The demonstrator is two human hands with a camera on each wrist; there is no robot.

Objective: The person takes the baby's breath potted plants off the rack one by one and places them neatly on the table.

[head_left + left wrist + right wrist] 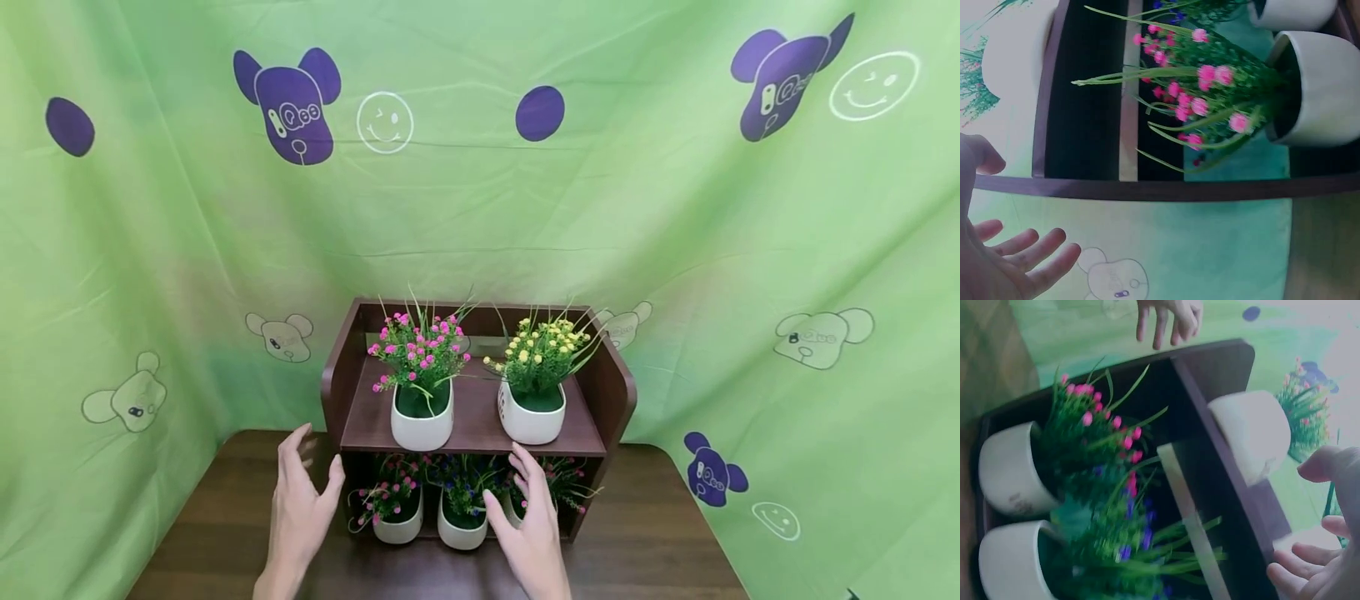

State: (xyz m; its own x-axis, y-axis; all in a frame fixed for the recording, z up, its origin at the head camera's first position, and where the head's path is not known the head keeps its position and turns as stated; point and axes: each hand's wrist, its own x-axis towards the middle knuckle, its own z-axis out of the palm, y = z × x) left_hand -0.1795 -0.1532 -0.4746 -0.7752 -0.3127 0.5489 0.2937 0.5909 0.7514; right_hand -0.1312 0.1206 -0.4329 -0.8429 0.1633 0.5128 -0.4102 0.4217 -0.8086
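My left hand (300,508) hovers near the left side of a dark brown two-tier shelf (480,446), its fingers loosely spread and nothing held. In front of the shelf's right half is my right hand (531,525), also spread and holding nothing, with its fingertips just below the yellow-flowered pot (532,421). Beside that one on the upper tier stands a white pot with pink flowers (422,429). Three more white pots line the lower tier: pink flowers at left (399,527), blue in the middle (462,533), and a pink one (564,487) partly hidden behind my right hand.
The shelf stands on a dark wooden table (637,533). A green printed cloth (480,208) hangs behind and around both sides of it. Raised side panels (617,379) edge the upper tier.
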